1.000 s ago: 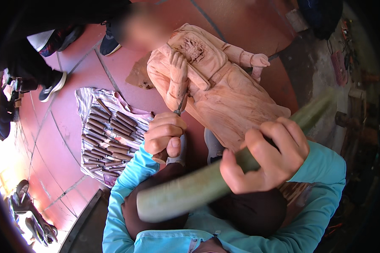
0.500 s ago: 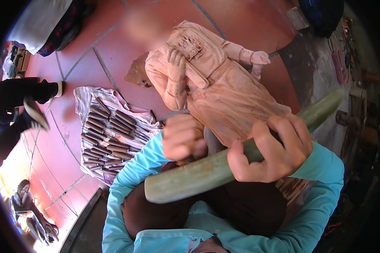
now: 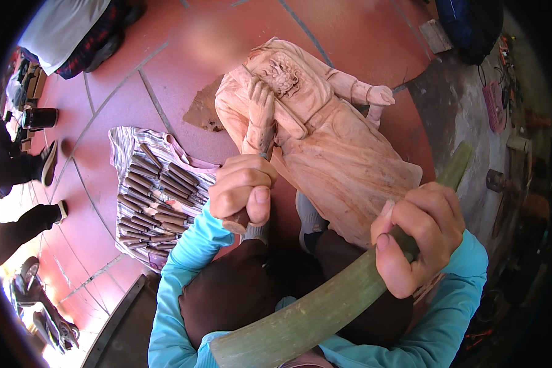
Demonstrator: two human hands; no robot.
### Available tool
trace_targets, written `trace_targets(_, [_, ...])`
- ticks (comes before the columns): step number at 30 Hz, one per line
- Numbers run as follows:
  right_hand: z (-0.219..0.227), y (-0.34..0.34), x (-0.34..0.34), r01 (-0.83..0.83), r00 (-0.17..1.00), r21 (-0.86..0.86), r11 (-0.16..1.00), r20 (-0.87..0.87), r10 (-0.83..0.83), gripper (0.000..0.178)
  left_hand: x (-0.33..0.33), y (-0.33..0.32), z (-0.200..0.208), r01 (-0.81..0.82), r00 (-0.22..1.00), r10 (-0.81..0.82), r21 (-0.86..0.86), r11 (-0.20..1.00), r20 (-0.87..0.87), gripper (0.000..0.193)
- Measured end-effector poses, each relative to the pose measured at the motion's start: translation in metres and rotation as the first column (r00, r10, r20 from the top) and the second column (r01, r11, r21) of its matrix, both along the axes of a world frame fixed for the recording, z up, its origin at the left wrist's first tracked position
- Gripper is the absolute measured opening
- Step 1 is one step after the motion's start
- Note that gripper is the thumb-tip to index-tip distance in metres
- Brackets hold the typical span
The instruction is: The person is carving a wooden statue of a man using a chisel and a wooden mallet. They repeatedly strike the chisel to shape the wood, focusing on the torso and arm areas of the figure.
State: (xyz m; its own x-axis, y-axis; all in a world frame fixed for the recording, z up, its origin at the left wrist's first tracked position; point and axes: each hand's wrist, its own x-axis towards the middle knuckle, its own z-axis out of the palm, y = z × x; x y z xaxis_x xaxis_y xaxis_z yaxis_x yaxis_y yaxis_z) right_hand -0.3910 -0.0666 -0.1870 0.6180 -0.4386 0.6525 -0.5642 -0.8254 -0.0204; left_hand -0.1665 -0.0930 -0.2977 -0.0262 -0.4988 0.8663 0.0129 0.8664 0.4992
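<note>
A pale carved wooden statue (image 3: 325,135) of a robed figure lies tilted on the red floor in front of me. My left hand (image 3: 242,187) is closed around the wooden handle of a chisel (image 3: 239,221), whose blade end touches the statue's folded forearm. My right hand (image 3: 420,236) grips a long thick green club (image 3: 325,306) near its middle, slanting from bottom centre up to the right. Both arms wear turquoise sleeves.
A striped cloth (image 3: 126,144) with several wooden-handled chisels (image 3: 153,202) lies to the left. Another person's legs and shoes (image 3: 30,178) stand at the far left. A motorbike (image 3: 37,306) sits lower left; tools and clutter (image 3: 503,104) line the right.
The green club has swung lower and nearer the camera. My left hand with the chisel stays against the statue. The bystander's legs at the left have shifted.
</note>
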Motion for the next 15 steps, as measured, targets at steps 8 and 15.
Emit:
trace_targets(8, [0.001, -0.003, -0.003, 0.075, 0.997, -0.033, 0.997, -0.026, -0.076, 0.024, -0.012, -0.010, 0.005, 0.088, 0.995, -0.086, -0.044, 0.995, 0.042, 0.018])
trace_targets(15, [0.006, 0.003, -0.027, 0.090, 0.972, 0.177, 0.980, -0.229, -0.048, 0.039, -0.006, 0.033, -0.022, 0.402, 0.868, -0.384, 0.009, 0.916, 0.314, 0.018])
